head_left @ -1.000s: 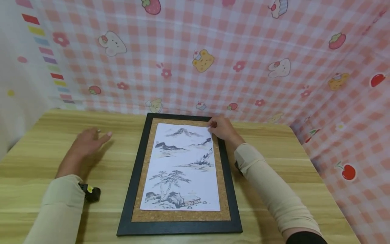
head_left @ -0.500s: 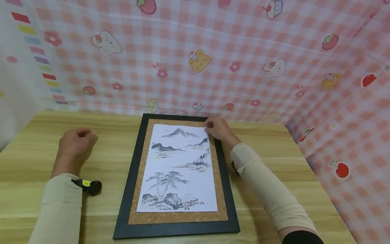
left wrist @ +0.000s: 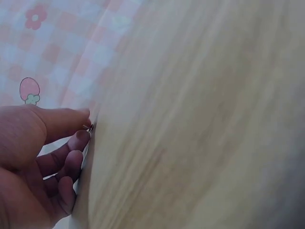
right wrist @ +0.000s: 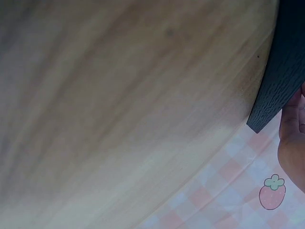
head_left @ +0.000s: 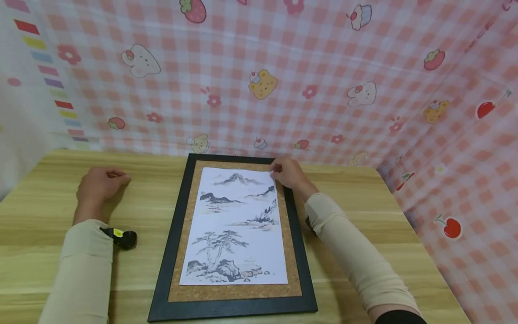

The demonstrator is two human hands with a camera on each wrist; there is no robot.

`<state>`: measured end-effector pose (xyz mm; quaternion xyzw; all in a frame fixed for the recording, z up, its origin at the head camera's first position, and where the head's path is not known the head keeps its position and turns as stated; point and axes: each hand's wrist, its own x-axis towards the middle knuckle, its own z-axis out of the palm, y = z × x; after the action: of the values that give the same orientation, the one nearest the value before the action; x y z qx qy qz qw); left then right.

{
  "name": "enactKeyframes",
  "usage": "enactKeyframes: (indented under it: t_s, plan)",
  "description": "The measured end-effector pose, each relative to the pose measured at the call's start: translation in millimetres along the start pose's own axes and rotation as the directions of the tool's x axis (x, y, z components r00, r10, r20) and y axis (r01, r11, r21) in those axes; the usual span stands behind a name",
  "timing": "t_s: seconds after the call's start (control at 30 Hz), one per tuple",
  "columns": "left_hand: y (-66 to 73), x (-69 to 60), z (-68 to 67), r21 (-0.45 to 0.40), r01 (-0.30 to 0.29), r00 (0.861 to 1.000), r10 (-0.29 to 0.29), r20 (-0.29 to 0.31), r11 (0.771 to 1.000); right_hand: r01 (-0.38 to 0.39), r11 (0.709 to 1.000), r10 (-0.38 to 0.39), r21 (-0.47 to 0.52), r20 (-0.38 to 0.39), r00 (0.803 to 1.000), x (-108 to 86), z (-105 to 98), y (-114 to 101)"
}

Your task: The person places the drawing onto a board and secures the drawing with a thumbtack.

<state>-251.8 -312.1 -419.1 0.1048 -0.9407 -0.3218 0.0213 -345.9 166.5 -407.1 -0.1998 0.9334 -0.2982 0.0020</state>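
Note:
A sheet of paper (head_left: 238,216) with an ink landscape print lies on a black-framed cork board (head_left: 234,293). My right hand (head_left: 288,173) is at the sheet's top right corner, with thumb and fingertips pinching the corner; in the right wrist view this hand (right wrist: 291,143) shows only partly, beyond the dark frame. To the left of the board, low over the table, my left hand (head_left: 98,186) has its fingers curled. Between its thumb and a fingertip, the left wrist view shows a tiny silvery tack (left wrist: 89,127). Its exact shape is hard to see.
The wooden table (head_left: 149,252) carries the board near its middle. Behind it and on the right hangs a pink checked cloth (head_left: 226,67) with cartoon prints. A black wrist camera (head_left: 125,239) sits at the left sleeve, close above the table.
My left hand has turned and drawn slightly left, and its spread thumb and finger have closed together. My right hand keeps its place at the paper's corner. The head view has shifted slightly.

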Motion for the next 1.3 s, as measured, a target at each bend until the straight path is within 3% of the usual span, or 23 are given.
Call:
enactKeyframes:
  t_s: [0.53,0.67,0.77,0.87,1.03,1.13,1.3]
  plan:
    - [0.0,2.2,-2.4,-0.047,-0.083,0.994,0.079,-0.073,0.995,-0.019,1.0,0.019,-0.012,-0.017,1.0,2.7,-0.5,3.1]
    - [1.2,2.7,-4.8,-0.05,-0.081,0.995,0.078,-0.066,0.995,-0.002,1.0,0.002,-0.012,-0.018,1.0,2.4,-0.4,2.2]
    - [3.7,2.7,-5.1,-0.067,-0.074,0.997,0.072,-0.027,0.995,0.006,1.0,-0.006,-0.014,-0.008,1.0,1.7,0.4,0.9]
    - [8.5,1.0,-4.6,-0.063,-0.097,0.995,0.097,-0.011,0.993,0.008,1.0,-0.008,-0.013,0.005,1.0,0.4,2.4,0.3]
    - [21.8,-3.4,-5.5,-0.108,-0.112,0.994,0.11,-0.025,0.988,0.013,1.0,-0.013,-0.011,0.003,1.0,0.2,4.4,0.9]
    - [32.4,-5.7,-7.6,-0.244,-0.105,0.994,0.095,-0.051,0.964,0.02,1.0,-0.02,-0.014,-0.006,1.0,1.4,4.0,1.9]
    - [52.0,-9.1,-11.7,-0.506,-0.11,0.993,0.071,-0.096,0.856,0.015,1.0,-0.015,-0.009,-0.008,1.0,1.3,2.2,2.3]
